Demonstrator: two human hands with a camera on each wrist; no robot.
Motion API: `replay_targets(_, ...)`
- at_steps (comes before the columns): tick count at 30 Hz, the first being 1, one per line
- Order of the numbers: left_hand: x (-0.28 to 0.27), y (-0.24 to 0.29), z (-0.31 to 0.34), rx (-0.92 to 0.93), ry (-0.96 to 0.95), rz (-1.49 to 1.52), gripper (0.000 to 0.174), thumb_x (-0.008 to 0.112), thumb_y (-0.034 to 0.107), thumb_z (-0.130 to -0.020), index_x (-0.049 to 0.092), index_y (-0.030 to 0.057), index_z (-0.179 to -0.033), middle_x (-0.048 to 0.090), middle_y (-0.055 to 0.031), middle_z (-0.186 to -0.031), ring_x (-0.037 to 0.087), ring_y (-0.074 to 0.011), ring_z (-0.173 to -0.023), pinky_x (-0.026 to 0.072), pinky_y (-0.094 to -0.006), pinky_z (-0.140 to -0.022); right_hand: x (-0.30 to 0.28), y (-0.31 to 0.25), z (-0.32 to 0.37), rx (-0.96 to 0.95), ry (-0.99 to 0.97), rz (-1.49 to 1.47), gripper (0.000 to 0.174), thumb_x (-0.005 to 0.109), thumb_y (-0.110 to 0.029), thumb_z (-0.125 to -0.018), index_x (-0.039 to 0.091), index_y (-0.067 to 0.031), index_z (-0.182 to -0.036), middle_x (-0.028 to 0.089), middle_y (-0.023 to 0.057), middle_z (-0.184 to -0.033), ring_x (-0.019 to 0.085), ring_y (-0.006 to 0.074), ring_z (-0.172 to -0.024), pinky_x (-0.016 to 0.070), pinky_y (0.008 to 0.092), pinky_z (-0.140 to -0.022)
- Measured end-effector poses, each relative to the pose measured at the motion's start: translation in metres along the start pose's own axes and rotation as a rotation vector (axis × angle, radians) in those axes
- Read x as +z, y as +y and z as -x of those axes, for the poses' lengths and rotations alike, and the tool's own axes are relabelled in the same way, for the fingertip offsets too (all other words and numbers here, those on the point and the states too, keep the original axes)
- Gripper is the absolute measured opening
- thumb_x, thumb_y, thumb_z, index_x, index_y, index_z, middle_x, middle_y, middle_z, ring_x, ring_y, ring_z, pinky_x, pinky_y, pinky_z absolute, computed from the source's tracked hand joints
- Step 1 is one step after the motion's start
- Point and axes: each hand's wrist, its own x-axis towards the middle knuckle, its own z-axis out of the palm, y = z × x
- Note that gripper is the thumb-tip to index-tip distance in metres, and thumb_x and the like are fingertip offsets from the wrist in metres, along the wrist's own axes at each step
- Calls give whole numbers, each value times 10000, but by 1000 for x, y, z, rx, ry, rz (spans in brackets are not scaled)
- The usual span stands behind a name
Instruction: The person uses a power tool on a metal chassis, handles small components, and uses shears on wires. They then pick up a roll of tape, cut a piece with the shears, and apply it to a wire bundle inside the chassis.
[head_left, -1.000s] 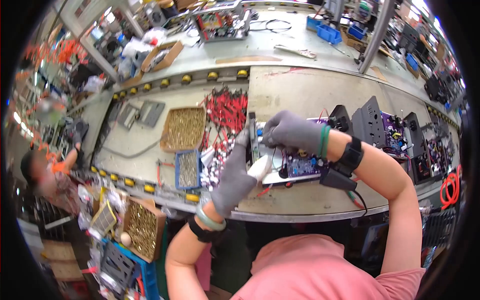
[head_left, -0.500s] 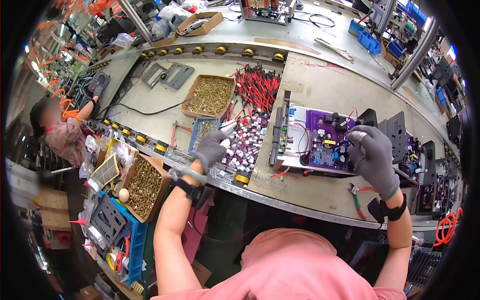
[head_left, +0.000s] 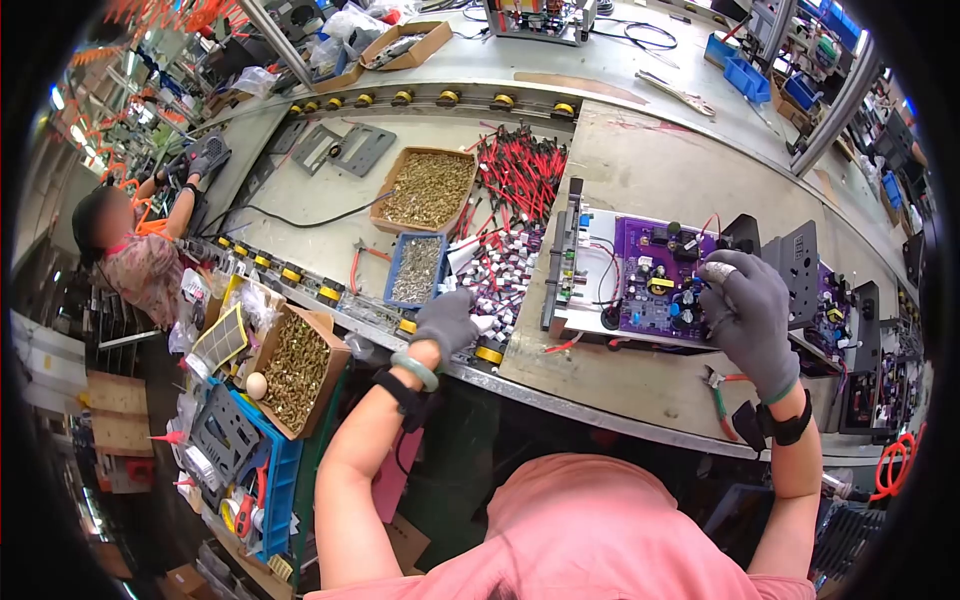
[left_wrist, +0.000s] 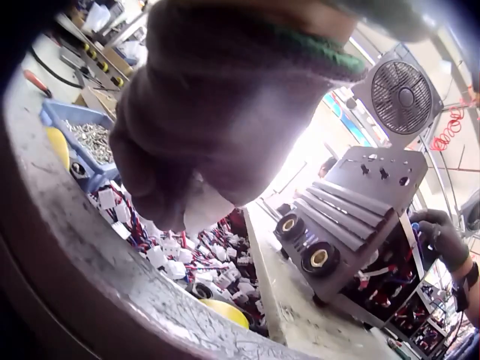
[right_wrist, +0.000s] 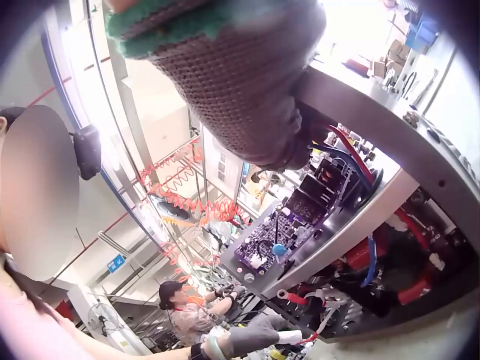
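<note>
My left hand (head_left: 445, 325), gloved in grey with a white-covered thumb, hovers low at the near edge of a pile of wire leads with white connectors (head_left: 500, 290). In the left wrist view its fingers (left_wrist: 161, 206) point down over the connectors; the fingertips are partly hidden and I cannot tell if they pinch a lead. My gloved right hand (head_left: 745, 315), white tape round one finger, grips the right end of a metal chassis (head_left: 590, 320) carrying a purple circuit board (head_left: 650, 285). In the right wrist view its fingertips disappear behind the chassis's grey panel (right_wrist: 375, 112).
Left of the connectors sit a blue tray of screws (head_left: 415, 270) and a cardboard box of brass parts (head_left: 428, 188). Red-handled pliers (head_left: 722, 400) lie near the front edge. More boards (head_left: 835, 310) line up at right. Another person (head_left: 130, 250) works at far left.
My left hand has left the chassis, passed beside the screw tray, and come toward the front edge. My right hand shifted from the chassis's left part to its right end, staying there since.
</note>
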Motion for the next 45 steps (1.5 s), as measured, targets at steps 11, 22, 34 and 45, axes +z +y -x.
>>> replay_targets(11, -57, -25, -18, 259, 174, 873, 185, 687, 124, -866, 724, 9, -1006, 695, -92, -891, 648, -172, -821, 521, -305, -738, 2, 6, 3, -7, 30, -20, 196, 730, -105, -756, 700, -79, -948, 690, 93, -995, 661, 301, -894, 516, 413, -769)
replay_targets(22, -144, 112, 124, 457, -169, 1234, 132, 632, -3, -885, 655, 32, -1010, 648, -24, -938, 581, -96, -770, 476, -242, -693, -12, -44, -44, 233, -127, -1179, 427, 726, -70, -881, 608, -17, -1288, 711, 72, -1048, 615, 45, -812, 536, 258, -727)
replay_targets(34, -171, 195, 92, 847, -108, 878, 228, 555, 162, -1003, 664, -7, -1111, 661, -77, -910, 573, -116, -851, 469, -284, -788, -28, -34, -35, -222, 345, -148, 256, 749, -93, -777, 727, -93, -1032, 692, 87, -916, 671, 275, -750, 542, 372, -667)
replay_targets(45, -129, 214, 6, 845, 237, -93, 159, 669, 222, -882, 740, 124, -984, 704, -144, -927, 679, -320, -906, 521, -386, -840, 7, 25, 20, 156, 234, -64, 238, 733, -85, -749, 700, -121, -982, 674, 39, -1085, 624, 278, -1069, 498, 425, -880)
